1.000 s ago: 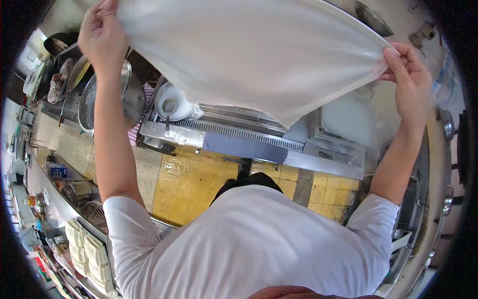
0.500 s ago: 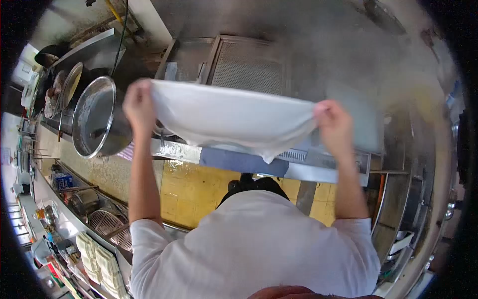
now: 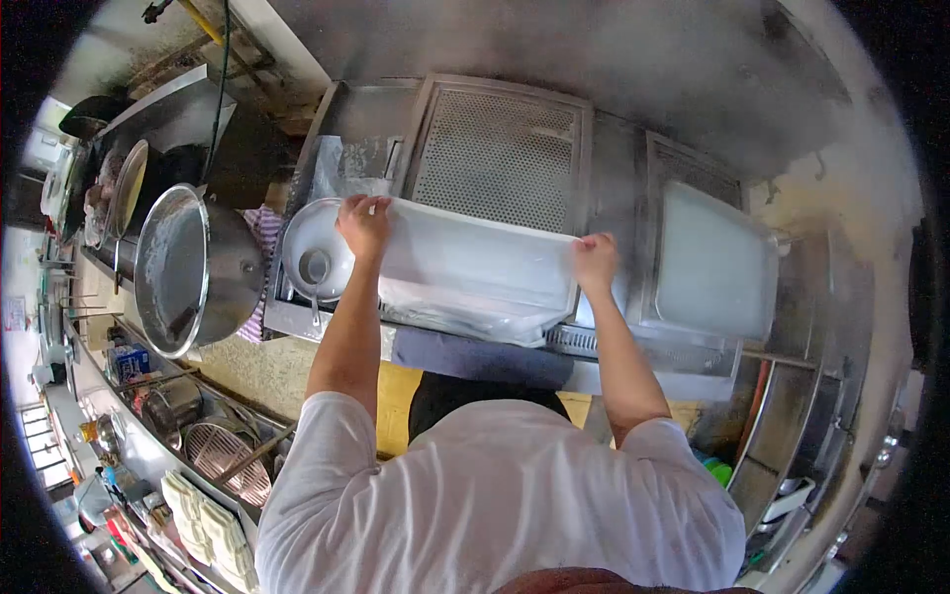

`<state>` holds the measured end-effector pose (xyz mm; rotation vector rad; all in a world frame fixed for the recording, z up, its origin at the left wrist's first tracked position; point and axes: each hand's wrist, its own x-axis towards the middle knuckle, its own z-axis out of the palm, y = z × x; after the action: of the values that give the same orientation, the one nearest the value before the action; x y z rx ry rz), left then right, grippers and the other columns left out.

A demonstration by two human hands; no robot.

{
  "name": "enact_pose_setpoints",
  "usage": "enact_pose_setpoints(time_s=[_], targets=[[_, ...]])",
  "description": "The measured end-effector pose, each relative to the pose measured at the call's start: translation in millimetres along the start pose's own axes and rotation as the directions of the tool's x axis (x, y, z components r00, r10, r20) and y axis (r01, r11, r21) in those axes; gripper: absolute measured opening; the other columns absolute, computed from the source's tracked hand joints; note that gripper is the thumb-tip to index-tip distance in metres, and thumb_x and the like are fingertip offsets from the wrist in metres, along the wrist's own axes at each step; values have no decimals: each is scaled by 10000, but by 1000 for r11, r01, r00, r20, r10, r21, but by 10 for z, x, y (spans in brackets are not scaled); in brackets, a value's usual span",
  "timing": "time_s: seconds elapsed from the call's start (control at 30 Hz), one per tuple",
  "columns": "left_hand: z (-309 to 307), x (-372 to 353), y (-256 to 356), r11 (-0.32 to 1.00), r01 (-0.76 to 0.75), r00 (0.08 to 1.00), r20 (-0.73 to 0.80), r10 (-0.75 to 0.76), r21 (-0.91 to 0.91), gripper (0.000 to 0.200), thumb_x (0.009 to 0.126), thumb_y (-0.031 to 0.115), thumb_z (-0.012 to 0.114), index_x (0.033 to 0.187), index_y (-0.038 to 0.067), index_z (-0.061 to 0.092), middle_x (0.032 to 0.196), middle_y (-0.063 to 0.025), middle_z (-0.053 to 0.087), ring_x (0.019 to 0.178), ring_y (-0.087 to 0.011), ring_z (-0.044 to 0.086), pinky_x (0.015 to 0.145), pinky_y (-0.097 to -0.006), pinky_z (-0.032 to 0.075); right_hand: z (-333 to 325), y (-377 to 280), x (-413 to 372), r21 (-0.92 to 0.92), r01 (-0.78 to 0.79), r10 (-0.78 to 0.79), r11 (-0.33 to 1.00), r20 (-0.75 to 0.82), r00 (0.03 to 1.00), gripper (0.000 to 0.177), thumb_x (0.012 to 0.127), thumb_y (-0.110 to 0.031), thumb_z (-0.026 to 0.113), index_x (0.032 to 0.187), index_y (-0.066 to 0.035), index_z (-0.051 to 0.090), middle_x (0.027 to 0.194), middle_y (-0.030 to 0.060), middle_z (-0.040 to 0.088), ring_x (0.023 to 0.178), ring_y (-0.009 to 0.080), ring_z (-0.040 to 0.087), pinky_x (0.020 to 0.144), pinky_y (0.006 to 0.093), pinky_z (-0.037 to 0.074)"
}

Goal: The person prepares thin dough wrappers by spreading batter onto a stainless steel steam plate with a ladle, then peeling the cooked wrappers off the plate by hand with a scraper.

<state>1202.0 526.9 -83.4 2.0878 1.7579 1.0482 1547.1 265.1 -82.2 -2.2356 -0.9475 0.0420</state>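
My left hand (image 3: pixel 364 228) and my right hand (image 3: pixel 596 262) pinch the two far corners of a white cloth (image 3: pixel 480 247), pulling its far edge straight between them. It hangs low over the steel counter, its near part bunched in soft folds. Just left of the cloth sits a shallow steel bowl (image 3: pixel 297 262), partly behind my left forearm, with a small ladle (image 3: pixel 315 265) in it. Beyond the far edge lies a perforated steel panel (image 3: pixel 500 148). To the right of my right hand, a smooth white sheet (image 3: pixel 717 262) covers part of a second perforated panel (image 3: pixel 693 163).
A large steel pot (image 3: pixel 233 267) with whitish residue stands at the left, beside a striped cloth (image 3: pixel 259 233). A dark towel (image 3: pixel 475 361) hangs along the counter's front edge. Steam drifts over the back right. Stacked pale boxes (image 3: pixel 208 530) lie on the lower-left shelf.
Both hands have come down and closer together with the white cloth, from raised in the air to low over the counter. Steam has thinned, and the perforated panels show more clearly.
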Motion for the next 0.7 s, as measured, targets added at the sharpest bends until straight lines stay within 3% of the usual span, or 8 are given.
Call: enact_pose_setpoints(time_s=[0.1, 0.17, 0.3, 0.37, 0.4, 0.47, 0.57, 0.7], targets=[[176, 279, 183, 997, -62, 998, 1, 62, 36, 162, 791, 322, 795, 827, 164, 801, 1045, -33, 685, 1075, -252, 603, 971, -454, 404, 112, 56, 264, -35, -27, 26, 999, -30, 999, 89, 746, -145, 746, 748, -61, 716, 917, 144, 667, 903, 351, 649, 812, 452, 517], [417, 468, 175, 990, -135, 990, -41, 136, 36, 166, 782, 328, 795, 797, 162, 793, 1039, -31, 681, 1068, -253, 599, 968, -460, 401, 100, -36, 498, -152, -77, 71, 985, -38, 997, 96, 746, -161, 752, 775, -71, 738, 921, 141, 669, 916, 350, 654, 831, 454, 521], [711, 852, 263, 992, -128, 989, 73, 129, -10, 185, 804, 331, 784, 846, 152, 803, 1131, -52, 682, 1144, -268, 588, 1029, -470, 365, 239, 5, 984, -144, -77, 70, 987, -54, 996, 120, 763, -190, 744, 816, -84, 762, 942, 133, 677, 955, 352, 656, 865, 456, 520], [917, 1022, 294, 989, -150, 989, -4, 150, -4, 166, 771, 321, 796, 813, 160, 796, 1042, -39, 680, 1084, -251, 600, 994, -472, 382, 329, 17, 1222, -314, -98, 74, 944, -86, 994, 136, 761, -230, 754, 834, -117, 779, 969, 118, 693, 972, 356, 661, 879, 489, 516], [986, 1103, 326, 989, -146, 989, 5, 146, -7, 166, 771, 321, 796, 813, 160, 796, 1042, -39, 680, 1084, -251, 600, 994, -472, 382, 366, 30, 1341, -322, -101, 78, 941, -83, 994, 136, 761, -230, 754, 834, -117, 779, 969, 118, 693, 972, 356, 661, 879, 489, 516], [1083, 1258, 401, 984, -177, 984, -25, 177, 15, 163, 765, 314, 797, 821, 161, 799, 1045, -37, 680, 1086, -247, 605, 1002, -477, 377, 430, 49, 1575, -255, -240, 233, 937, -57, 971, 138, 753, -261, 772, 857, -174, 795, 1014, 110, 698, 1017, 353, 662, 893, 526, 505], [1216, 1422, 455, 972, -234, 970, -60, 234, -2, 148, 768, 304, 791, 819, 165, 799, 1051, -33, 681, 1077, -249, 610, 1004, -480, 378, 505, 107, 1856, -368, -212, 224, 905, -10, 974, 126, 766, -284, 762, 855, -202, 794, 1037, 104, 700, 1044, 343, 666, 909, 556, 493], [1348, 1585, 546, 983, -184, 983, -10, 184, 15, 157, 778, 311, 783, 830, 164, 799, 1076, -37, 683, 1080, -259, 611, 1006, -486, 380, 531, 1, 2070, -410, -195, 199, 891, -35, 979, 248, 779, -372, 780, 865, -140, 798, 1099, 129, 714, 1005, 362, 683, 883, 491, 531]])
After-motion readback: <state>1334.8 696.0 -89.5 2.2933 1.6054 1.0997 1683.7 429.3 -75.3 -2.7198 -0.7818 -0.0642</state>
